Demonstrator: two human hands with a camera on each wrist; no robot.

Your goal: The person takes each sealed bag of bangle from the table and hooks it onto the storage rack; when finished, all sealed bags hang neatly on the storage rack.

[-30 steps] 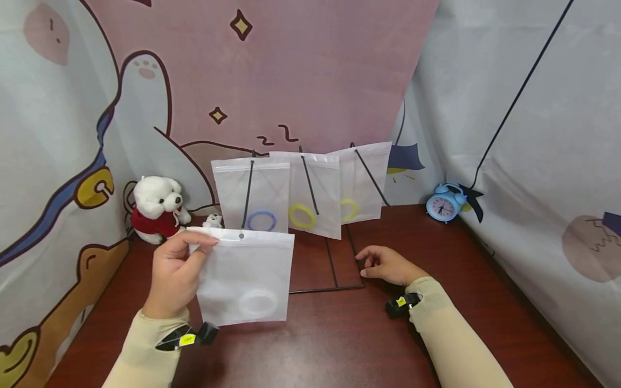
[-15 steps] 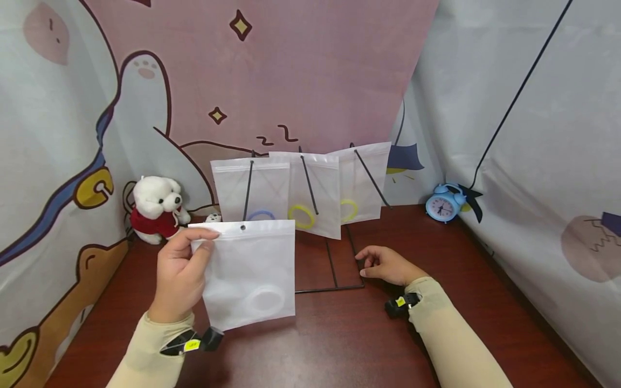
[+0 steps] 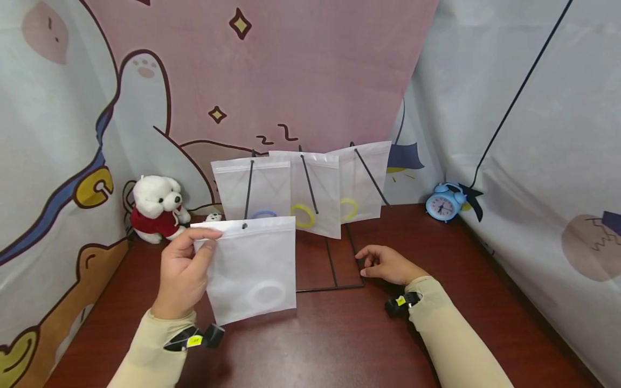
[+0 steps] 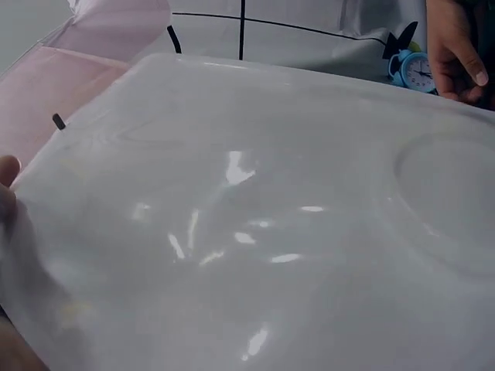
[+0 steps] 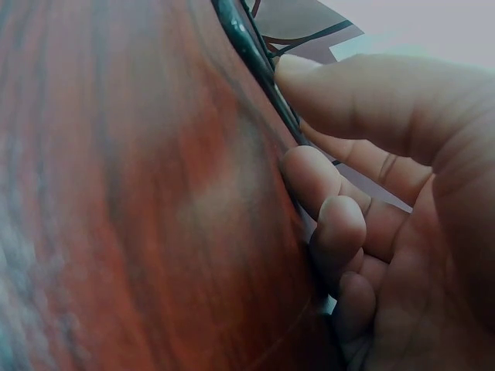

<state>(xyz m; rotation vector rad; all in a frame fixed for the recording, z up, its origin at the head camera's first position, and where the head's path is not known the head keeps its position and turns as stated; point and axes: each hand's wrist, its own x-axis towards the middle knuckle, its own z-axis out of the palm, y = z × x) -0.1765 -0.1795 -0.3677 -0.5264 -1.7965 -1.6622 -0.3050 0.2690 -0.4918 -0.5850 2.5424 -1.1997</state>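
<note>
A white zip bag [image 3: 247,264] with a pale ring [image 3: 268,292] inside is pinched at its top left corner between the thumb and fingers of my left hand [image 3: 181,272]. The bag's punched hole lines up with the front end of the left rod [image 3: 249,188]; whether the rod is through it, I cannot tell. Behind it, three similar bags hang on the rods of a black wire rack [image 3: 335,264]: one with a blue ring, two with yellow rings. My right hand [image 3: 390,265] rests low, its thumb and curled fingers at the right base bar [image 5: 263,77].
The rack stands on a reddish-brown table [image 3: 335,334]. A white plush dog [image 3: 155,207] in red and a small figurine [image 3: 213,217] sit back left. A blue alarm clock [image 3: 443,203] stands back right. Printed curtains [image 3: 310,70] enclose the table.
My left hand has moved up and slightly right with the bag, bringing its hole to the left rod's end. The bag now covers more of the blue ring. The right hand stays put.
</note>
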